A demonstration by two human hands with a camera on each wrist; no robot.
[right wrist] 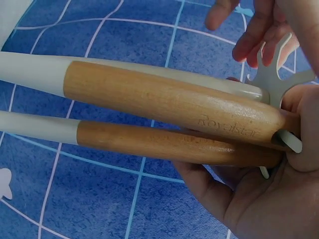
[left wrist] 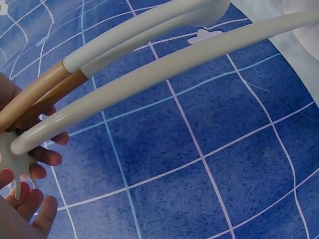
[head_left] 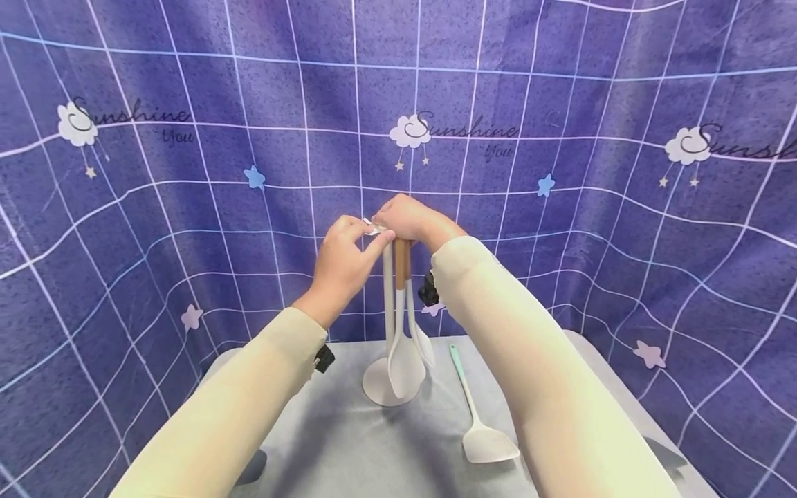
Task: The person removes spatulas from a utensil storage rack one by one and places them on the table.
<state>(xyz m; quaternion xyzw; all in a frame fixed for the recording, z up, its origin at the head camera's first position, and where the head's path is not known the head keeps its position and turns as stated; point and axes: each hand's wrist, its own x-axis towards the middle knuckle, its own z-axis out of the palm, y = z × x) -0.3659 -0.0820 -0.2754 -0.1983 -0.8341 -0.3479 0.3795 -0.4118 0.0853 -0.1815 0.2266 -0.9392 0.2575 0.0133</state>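
A cream utensil stand point(head_left: 389, 297) rises from a round base, its crown of curved hooks point(right wrist: 276, 72) at the top. Two white utensils with wooden handles point(right wrist: 169, 97) hang from it; a hook tip passes through the nearer handle's hole. The front one has a broad, rounded head point(head_left: 407, 370). My left hand point(head_left: 342, 259) pinches a hook at the crown's left side between thumb and fingers. From the right, my right hand point(head_left: 407, 218) grips the crown, its palm against the hooks and its fingers behind the handle tops. The hands partly hide the crown.
A white turner point(head_left: 488, 443) with a mint handle lies on the grey table point(head_left: 349, 449), right of the stand. A dark grey thing point(head_left: 252, 467) shows partly beside the left sleeve, and another grey thing point(head_left: 666, 453) beyond the right sleeve. A blue checked curtain point(head_left: 299, 159) surrounds the table.
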